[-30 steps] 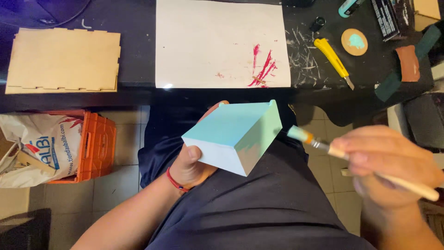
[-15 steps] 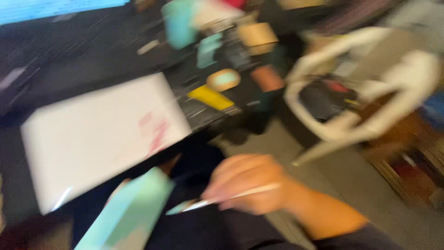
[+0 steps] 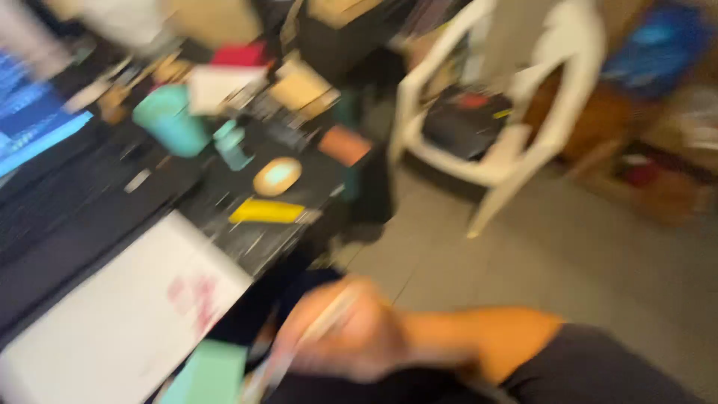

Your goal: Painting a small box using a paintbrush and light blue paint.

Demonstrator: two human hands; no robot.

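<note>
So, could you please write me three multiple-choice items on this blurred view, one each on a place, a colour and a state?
1. Where does the white sheet with red marks lie?
A. On the dark table
B. On the white plastic chair
C. On the floor

2. What colour is the box at the lower edge?
A. Orange
B. Light turquoise
C. Black

3. What is the right hand doing?
A. Lying flat and empty
B. Gripping a thin brush
C. Holding the yellow cutter

Answers:
1. A, since the sheet rests on the dark tabletop at lower left.
2. B, since the box face that shows is pale blue-green.
3. B, since the fingers close around a pale, thin handle, while the cutter lies apart on the table.
</note>
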